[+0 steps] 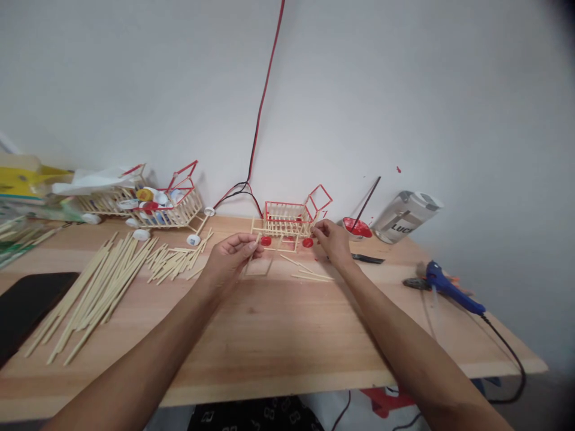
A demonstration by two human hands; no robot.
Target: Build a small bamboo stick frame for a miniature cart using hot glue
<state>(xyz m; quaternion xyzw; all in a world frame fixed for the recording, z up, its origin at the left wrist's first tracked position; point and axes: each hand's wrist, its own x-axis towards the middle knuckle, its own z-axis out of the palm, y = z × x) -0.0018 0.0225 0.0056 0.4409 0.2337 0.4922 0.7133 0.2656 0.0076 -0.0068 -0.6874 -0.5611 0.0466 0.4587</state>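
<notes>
A miniature shopping cart [284, 211] made of thin wooden sticks stands near the wall, with a red-painted rim and handle and red round wheels [307, 242]. My right hand [333, 240] is at its right side, fingers pinched on the cart's lower edge; the exact grip is partly hidden. My left hand [233, 251] is closed on a thin wooden stick frame [257, 275], left of and in front of the cart. Several loose short sticks [309, 276] lie before the cart.
Two more stick carts [179, 212], one filled with bottle caps, stand left. Long sticks [90, 293], short sticks [173, 263] and a black phone [36, 305] lie left. Right are a red paint cup [357, 227], a tilted can [406, 216], a black blade-like tool [368, 258] and a blue glue gun [453, 290].
</notes>
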